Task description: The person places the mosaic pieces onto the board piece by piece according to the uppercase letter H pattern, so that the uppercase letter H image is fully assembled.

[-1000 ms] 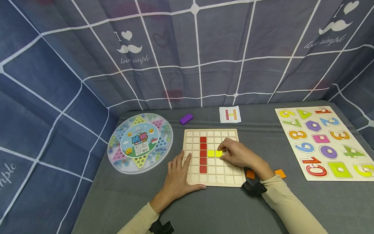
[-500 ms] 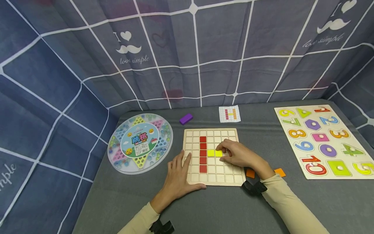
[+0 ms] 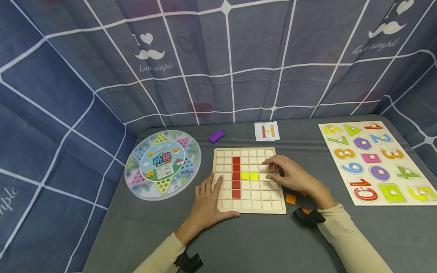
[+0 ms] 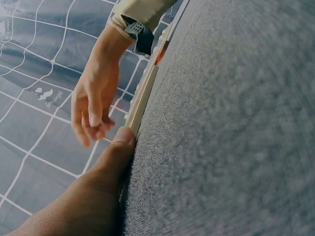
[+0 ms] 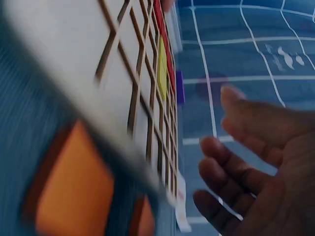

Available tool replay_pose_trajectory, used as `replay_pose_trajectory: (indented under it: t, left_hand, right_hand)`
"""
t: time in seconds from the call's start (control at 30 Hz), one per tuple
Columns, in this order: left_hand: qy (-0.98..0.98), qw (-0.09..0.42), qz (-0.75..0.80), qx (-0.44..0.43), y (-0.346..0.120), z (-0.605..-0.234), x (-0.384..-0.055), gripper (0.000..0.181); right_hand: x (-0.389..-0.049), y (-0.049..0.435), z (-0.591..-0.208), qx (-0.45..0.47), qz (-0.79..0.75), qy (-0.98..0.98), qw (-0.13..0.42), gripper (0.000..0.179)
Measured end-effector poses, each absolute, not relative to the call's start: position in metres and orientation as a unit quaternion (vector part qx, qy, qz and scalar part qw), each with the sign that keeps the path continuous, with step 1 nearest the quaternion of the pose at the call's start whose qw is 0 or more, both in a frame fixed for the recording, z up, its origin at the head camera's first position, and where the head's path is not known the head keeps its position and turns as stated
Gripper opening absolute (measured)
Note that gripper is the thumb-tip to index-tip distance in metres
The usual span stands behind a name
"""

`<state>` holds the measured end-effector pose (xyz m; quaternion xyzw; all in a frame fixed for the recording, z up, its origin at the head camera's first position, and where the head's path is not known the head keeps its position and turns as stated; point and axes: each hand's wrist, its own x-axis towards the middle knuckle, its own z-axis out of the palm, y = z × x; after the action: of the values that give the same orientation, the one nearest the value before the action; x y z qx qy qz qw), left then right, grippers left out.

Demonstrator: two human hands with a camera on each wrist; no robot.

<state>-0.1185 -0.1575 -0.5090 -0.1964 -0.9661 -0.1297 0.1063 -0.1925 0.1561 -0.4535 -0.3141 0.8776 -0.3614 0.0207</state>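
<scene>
A wooden grid board (image 3: 259, 196) lies flat on the grey cloth. A column of red square tiles (image 3: 236, 176) fills several of its cells, and two yellow tiles (image 3: 249, 176) sit side by side to the right of that column. My left hand (image 3: 204, 206) rests against the board, fingers spread along its left edge and thumb at the near edge. Over the board's right side hovers my right hand (image 3: 293, 175), fingers loosely bent and holding nothing. Orange tiles (image 3: 291, 199) lie on the cloth just right of the board, partly hidden beneath the right hand and wrist.
Behind the board are a small printed pattern card (image 3: 267, 131) and a purple block (image 3: 216, 136). A round Chinese checkers box (image 3: 191, 178) stands at the left; a number-and-shape puzzle board (image 3: 367, 201) lies at the right. Curtains enclose the back and sides.
My right hand has let go of the right-hand yellow tile, which stays in its cell, and has moved right with its fingers parted. My left hand keeps its place.
</scene>
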Motion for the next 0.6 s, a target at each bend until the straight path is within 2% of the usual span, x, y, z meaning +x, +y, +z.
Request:
replay_pose_trajectory:
  t: [0.33, 0.6]
  left_hand:
    - [-0.966, 0.100, -0.136, -0.197, -0.158, -0.506, -0.120, 0.125]
    - [-0.969, 0.077, -0.137, -0.189, -0.158, -0.507, -0.118, 0.125]
  right_hand:
    - [-0.171, 0.205, -0.458, -0.283, -0.355, 0.885, 0.104, 0.047]
    - [-0.164, 0.216, -0.466, -0.319, -0.328, 0.883, 0.107, 0.052]
